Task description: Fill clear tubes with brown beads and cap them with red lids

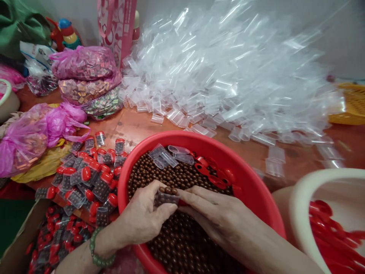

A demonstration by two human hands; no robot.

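Note:
My left hand (145,213) is closed around a small clear plastic tube (168,198), with brown balls heaped at its open mouth. Close against it, my right hand (211,209) has its fingers pressed together, and a bit of a red cap shows between them, mostly hidden. Both hands are over a red basin (205,139) full of round brown balls (185,236). On the balls lie several empty clear tubes (164,156) and, by the right wall, several red caps (215,179).
Filled red-capped tubes (85,175) are piled left of the basin, more in a box (23,232) below. A large heap of clear tubes (228,76) covers the back. At right stands a cream tub (299,194) of red caps. Pink bags (65,121) sit at left.

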